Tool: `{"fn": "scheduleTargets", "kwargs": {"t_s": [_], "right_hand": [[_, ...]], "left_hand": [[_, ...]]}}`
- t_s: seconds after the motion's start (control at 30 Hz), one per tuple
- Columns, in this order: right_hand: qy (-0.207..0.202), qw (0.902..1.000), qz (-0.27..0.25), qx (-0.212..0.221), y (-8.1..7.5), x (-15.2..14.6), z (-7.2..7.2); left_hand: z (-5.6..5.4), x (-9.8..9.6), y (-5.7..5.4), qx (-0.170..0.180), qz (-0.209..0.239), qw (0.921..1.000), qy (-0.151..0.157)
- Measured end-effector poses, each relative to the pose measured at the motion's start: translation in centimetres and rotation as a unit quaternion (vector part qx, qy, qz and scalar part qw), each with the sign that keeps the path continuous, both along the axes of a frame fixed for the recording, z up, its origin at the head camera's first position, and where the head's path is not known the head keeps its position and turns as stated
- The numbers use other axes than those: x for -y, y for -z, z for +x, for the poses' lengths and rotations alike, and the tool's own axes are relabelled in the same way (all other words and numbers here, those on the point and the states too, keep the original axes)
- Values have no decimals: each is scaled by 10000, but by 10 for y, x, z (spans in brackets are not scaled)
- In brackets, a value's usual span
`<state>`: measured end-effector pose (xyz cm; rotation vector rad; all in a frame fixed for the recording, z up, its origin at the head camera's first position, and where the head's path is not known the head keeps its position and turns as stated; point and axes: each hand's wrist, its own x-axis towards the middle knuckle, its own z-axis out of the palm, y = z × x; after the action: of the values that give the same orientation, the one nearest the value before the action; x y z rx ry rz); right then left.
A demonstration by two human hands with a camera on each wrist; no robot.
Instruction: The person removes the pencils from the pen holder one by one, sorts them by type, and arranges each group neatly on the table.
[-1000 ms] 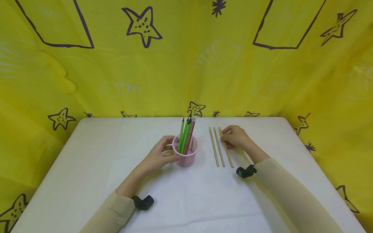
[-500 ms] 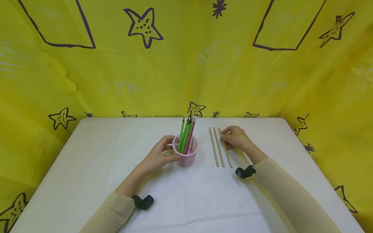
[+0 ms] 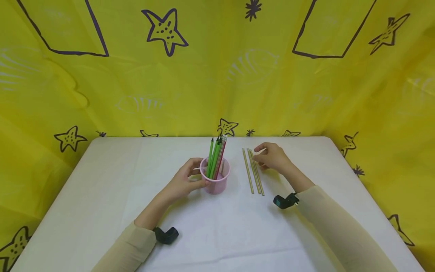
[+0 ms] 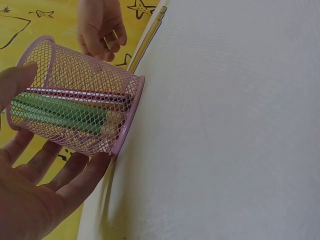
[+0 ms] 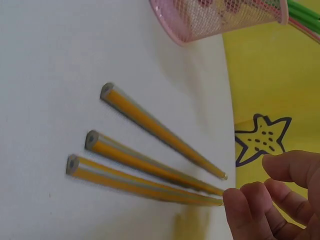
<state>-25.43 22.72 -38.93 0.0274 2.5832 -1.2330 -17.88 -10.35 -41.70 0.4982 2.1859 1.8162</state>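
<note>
A pink mesh pencil cup stands upright on the table, with several green pencils and red-and-white pencils in it. My left hand holds it from the left, thumb at the front and fingers round the back, as the left wrist view also shows. To the right of the cup lie three yellow pencils: one apart on the left, the other two close together at their far ends. My right hand hovers by their far ends, fingers bent and parted, with nothing between them.
A white cloth covers the table. Behind and at both sides hangs a yellow curtain with starfish drawings. A black camera sits at the right wrist, another at the left.
The rightmost yellow pencil has slid left against the middle one. My right hand has come off it, lifting slightly and parting its fingers. The left hand stays on the cup.
</note>
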Motion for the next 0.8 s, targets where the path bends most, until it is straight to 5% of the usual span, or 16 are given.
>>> {"fn": "scheduleTargets", "kwargs": {"t_s": [0.3, 0.57, 0.8], "right_hand": [[-225, 9960, -840, 184, -22, 17, 11], [-481, 9610, -2616, 754, -34, 31, 29], [-535, 9603, -2719, 328, -28, 51, 36]], "left_hand": [[0, 1, 0, -65, 55, 9999, 58], [0, 0, 0, -45, -6, 10000, -4], [-1, 0, 2, -102, 75, 9999, 49]]}}
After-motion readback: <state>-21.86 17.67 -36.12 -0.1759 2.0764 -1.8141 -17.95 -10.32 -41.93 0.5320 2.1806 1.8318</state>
